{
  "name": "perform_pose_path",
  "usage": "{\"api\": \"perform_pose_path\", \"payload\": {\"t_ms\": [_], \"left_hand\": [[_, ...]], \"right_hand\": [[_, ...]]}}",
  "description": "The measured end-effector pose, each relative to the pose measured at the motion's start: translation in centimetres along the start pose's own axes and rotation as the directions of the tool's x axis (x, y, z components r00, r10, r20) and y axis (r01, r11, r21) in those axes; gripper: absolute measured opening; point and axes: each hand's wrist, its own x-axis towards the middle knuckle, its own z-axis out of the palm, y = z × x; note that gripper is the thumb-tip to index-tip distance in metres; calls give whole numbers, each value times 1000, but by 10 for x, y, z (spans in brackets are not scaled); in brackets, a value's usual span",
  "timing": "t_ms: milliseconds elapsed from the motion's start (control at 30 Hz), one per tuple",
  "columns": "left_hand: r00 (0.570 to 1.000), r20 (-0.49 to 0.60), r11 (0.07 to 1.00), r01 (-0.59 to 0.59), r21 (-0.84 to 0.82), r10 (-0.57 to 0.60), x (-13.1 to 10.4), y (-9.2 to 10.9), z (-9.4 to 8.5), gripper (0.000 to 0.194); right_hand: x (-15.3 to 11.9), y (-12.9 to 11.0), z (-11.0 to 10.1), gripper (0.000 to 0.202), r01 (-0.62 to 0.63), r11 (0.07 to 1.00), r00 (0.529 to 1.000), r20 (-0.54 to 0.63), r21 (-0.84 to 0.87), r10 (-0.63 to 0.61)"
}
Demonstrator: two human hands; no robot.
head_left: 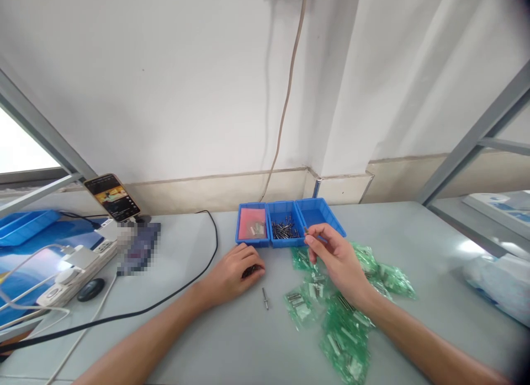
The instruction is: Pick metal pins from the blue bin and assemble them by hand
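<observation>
My left hand [240, 269] rests on the table near the front of the blue bins, its fingers curled round something dark that I cannot make out. Just right of it lies a thin metal pin [265, 298] with a thicker middle. My right hand [331, 255] pinches a small metal pin [306, 230] between thumb and forefinger, in front of the right blue bin [317, 211]; most of that pin is hidden. The middle blue bin [285, 242] holds many dark metal pins [285, 229]. Green plastic bags [345, 335] with metal parts lie under and around my right forearm.
The left blue bin [252, 242] contains a pink sheet [250, 217] and a small bag of parts. A black cable [174, 293] crosses the table at left, near a phone [111, 197], a power strip [78, 269] and a black mouse [91, 289]. Metal frames stand at both sides.
</observation>
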Motion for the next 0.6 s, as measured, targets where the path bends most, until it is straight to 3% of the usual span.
{"api": "perform_pose_path", "payload": {"t_ms": [300,500,600], "left_hand": [[999,45,1000,-12,-17,13,-1,6,-5,26],[997,71,1000,-17,-11,18,-2,8,-4,48],[998,65,1000,-21,-10,22,-2,8,-4,42]], "right_hand": [[2,-1,-1,34,53,999,994,-93,-1,-53],[3,0,-2,34,52,999,992,-115,9,-51],[3,-1,-1,35,51,999,993,-109,2,-50]]}}
